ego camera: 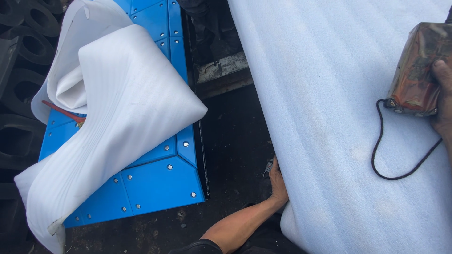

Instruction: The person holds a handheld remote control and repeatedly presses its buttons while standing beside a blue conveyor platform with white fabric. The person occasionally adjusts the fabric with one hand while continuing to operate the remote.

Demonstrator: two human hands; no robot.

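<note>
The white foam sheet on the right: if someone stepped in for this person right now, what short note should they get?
Left hand: gripping the left edge of the white foam sheet, fingers tucked under it.
Right hand: pressing a brown wrapped tool with a black cord on top of the sheet.
Nearby: a blue bolted panel, half covered by a loose second foam sheet.
Done: sheet spread over whatever lies beneath.
Left: the edge is still held by hand, not visibly fastened.

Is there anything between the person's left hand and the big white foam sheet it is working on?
Nothing visible. The left hand already lies against the left edge of the white foam sheet, fingers tucked at its fold. The right hand holds a wrapped tool resting on top of the sheet.
</note>
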